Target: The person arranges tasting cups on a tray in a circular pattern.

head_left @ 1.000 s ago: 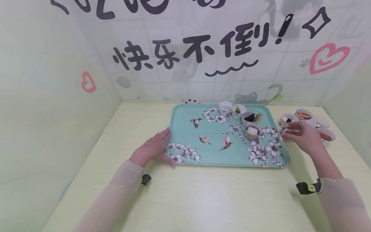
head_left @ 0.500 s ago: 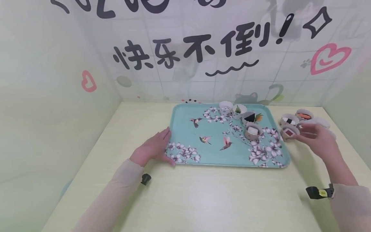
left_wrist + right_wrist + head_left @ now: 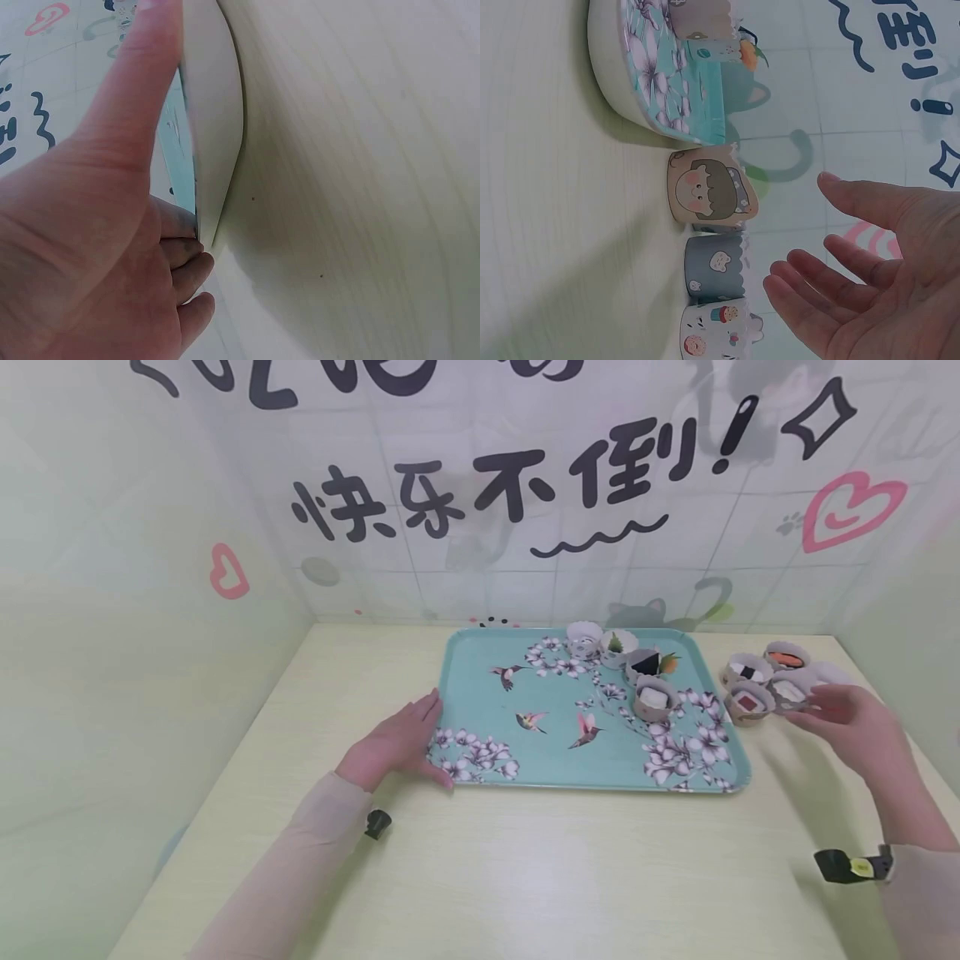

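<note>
The right hand (image 3: 855, 727) is at the right of the frame, near the cup with a white piece (image 3: 787, 692). Its fingers are a little bent and spread, with nothing in them; I can't tell if a fingertip touches that cup. The left hand (image 3: 397, 739) rests on the tray (image 3: 480, 693), in the middle of the frame. Its fingers lie along the left edge and its thumb is by the near corner; they don't look curled tight.

The cups look like thin paper, so they should be light and soft, and they could squash. A gentle pinch on the sides, just under the wavy top, seems best. The tray looks hard, flat and a bit slippery, and good to hold by its edge.

Other cups crowd close: the cup with a red piece (image 3: 750, 702), the cup with a black band (image 3: 748, 672) and the cup with orange food (image 3: 787, 657). They leave little room for fingers. On the tray, at its upper right, sits the cup with a white block (image 3: 655, 700), near the cup with a black piece (image 3: 643, 668). The raised edge of the tray is beside the red one.
</note>
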### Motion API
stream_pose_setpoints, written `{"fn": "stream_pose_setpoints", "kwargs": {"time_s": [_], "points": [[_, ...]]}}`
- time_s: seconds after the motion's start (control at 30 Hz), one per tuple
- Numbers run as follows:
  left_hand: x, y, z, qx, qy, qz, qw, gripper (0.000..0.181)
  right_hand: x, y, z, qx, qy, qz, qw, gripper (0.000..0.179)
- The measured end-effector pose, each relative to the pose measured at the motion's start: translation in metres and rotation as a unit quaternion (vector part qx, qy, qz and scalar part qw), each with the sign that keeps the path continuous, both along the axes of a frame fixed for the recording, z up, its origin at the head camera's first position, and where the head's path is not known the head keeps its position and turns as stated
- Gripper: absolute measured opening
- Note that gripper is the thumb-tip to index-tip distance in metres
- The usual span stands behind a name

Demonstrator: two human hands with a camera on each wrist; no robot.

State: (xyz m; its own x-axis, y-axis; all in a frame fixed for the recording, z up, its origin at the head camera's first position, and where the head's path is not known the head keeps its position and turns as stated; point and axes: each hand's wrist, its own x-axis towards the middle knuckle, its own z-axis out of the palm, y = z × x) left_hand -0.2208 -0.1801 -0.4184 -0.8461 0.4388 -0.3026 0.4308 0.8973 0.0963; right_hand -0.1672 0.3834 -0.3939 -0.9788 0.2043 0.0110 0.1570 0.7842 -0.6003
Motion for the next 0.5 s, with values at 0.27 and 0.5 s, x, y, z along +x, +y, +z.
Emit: {"fn": "stream_pose_setpoints", "kwargs": {"time_s": [0.27,0.5], "points": [[0.0,0.0,-0.001,0.0,0.0,0.0,1.0,0.142,0.005,0.014,0.0,-0.023,0.002,-0.025,0.9994,0.057],[0.001,0.0,0.001,0.005,0.001,-0.001,1.0,0.142,0.011,0.019,0.003,-0.057,0.007,-0.057,0.9967,0.032]]}}
